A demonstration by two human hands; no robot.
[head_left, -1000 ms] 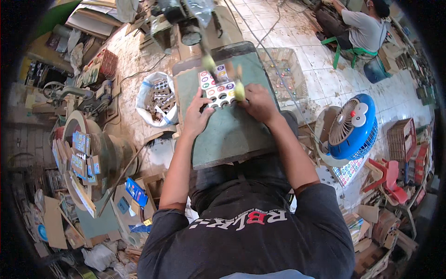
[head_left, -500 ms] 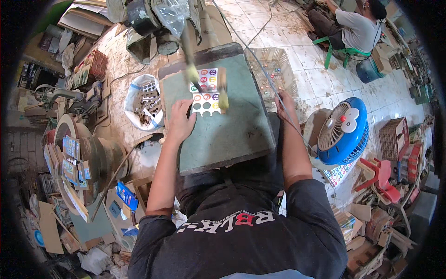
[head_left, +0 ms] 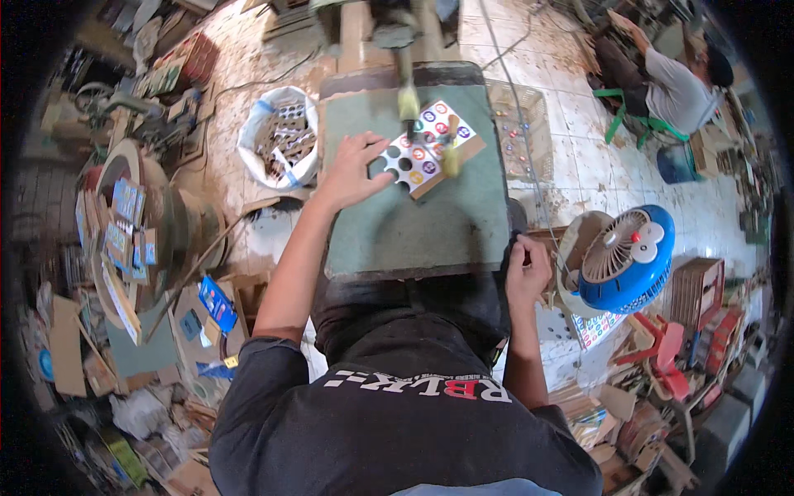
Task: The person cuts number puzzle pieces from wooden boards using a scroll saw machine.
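Observation:
My left hand presses its fingers on the near left corner of a printed board with coloured round pictures and several round holes. The board lies at the far part of a green work table. Above the board hang two blurred yellow-tipped tools of a machine. My right hand is off the board, at the table's near right corner, fingers curled loosely against the edge; I cannot tell whether it grips anything.
A white sack of punched pieces stands left of the table. A blue fan sits at the right, a wire basket beyond it. Stacks of boards crowd the left. Another person sits far right.
My right hand has left the board and dropped back to the table's near right corner. My left hand stays on the board, which has shifted further from me.

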